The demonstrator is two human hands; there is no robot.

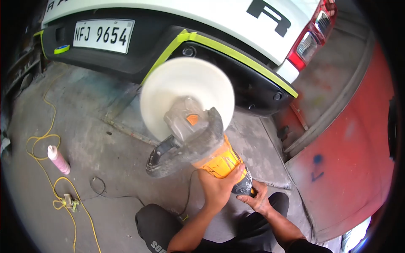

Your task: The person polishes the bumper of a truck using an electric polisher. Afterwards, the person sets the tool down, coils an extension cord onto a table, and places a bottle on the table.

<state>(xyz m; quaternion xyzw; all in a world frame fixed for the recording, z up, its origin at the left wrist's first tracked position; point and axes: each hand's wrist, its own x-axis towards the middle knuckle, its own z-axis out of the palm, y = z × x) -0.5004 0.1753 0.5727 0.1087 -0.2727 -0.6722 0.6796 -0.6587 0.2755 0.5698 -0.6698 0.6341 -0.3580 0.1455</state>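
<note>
A yellow and black power polisher (pixel 221 160) is in both hands, tilted up toward the car's rear bumper. My left hand (pixel 219 185) is wrapped round its yellow body. Behind it, my right hand (pixel 258 198) grips the black rear end. The polisher's round white pad (pixel 187 84) faces the black bumper (pixel 244 80) and hides part of it; whether they touch I cannot tell. Yellow-green masking tape (pixel 240 57) runs along the bumper's upper edge.
A pink bottle (pixel 59 160) stands on the concrete floor at left. Yellow cord (pixel 51 135) loops around a connector (pixel 67 202). A tape roll (pixel 62 49) rests on the bumper near the licence plate (pixel 103 36). At right is a red panel (pixel 350 164).
</note>
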